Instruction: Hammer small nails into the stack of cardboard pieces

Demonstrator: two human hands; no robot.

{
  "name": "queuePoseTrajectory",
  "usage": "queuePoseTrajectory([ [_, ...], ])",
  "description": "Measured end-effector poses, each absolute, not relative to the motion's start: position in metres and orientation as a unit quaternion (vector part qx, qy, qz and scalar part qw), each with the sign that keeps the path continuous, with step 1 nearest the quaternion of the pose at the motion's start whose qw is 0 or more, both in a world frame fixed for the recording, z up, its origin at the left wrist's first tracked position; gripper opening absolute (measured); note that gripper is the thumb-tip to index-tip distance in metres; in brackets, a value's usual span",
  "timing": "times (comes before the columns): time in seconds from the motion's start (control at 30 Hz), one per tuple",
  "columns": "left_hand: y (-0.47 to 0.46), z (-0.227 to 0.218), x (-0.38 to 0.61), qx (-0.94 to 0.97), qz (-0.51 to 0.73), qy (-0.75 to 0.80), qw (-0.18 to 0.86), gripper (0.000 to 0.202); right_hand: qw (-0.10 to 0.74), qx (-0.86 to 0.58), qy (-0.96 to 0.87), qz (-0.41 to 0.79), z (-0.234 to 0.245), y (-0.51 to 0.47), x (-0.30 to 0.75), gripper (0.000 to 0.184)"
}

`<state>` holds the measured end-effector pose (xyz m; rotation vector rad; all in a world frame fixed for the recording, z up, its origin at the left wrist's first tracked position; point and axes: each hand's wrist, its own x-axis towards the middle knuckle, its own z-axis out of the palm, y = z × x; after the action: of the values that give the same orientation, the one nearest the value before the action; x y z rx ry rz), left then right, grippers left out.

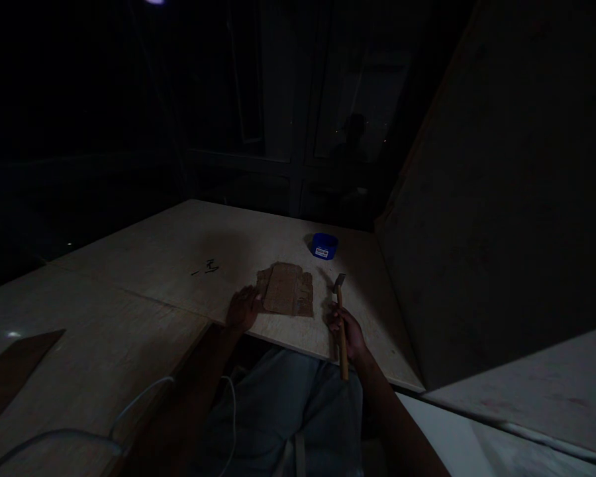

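Evidently, from where I stand, the right hand (350,331) is wrapped around a wooden-handled hammer (343,351), right of the cardboard piece (283,289). The left hand (243,309) lies loosely flat, gripping nothing, at the cardboard's left edge; its fingertips are hard to make out. Left of the cardboard lie small dark slivers (211,269), too dim to identify. Beyond it sits a blue container (324,246) whose white label (321,252) I can't read; far behind, gloom swallows the window panes (278,86).

At right, passage is blocked by a tall panel (501,199). A gap is left between cardboard (283,288) and hammer (342,331), its far end obstructed by a tub (325,249).
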<state>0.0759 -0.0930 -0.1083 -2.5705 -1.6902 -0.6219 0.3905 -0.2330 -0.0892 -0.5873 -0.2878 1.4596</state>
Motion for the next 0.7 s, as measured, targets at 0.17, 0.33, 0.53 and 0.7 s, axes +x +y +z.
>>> queuePoseTrajectory([
  [0.17,-0.0925,-0.1105,0.0762,-0.818,-0.170,-0.549,0.013,0.048,0.697,-0.266,-0.124,0.654,-0.0862,-0.2347,0.3886,0.021],
  [0.33,-0.0918,-0.1120,0.0746,-0.821,-0.171,-0.545,0.019,0.050,0.697,-0.273,-0.122,0.652,-0.0854,-0.2336,0.3861,0.027],
  [0.53,-0.0897,-0.1141,0.0720,-0.820,-0.182,-0.542,0.025,0.047,0.699,-0.284,-0.126,0.644,-0.0894,-0.2312,0.3864,0.031],
  [0.7,-0.0925,-0.1136,0.0736,-0.821,-0.171,-0.545,0.022,0.049,0.704,-0.286,-0.127,0.637,-0.0882,-0.2342,0.3854,0.026],
])
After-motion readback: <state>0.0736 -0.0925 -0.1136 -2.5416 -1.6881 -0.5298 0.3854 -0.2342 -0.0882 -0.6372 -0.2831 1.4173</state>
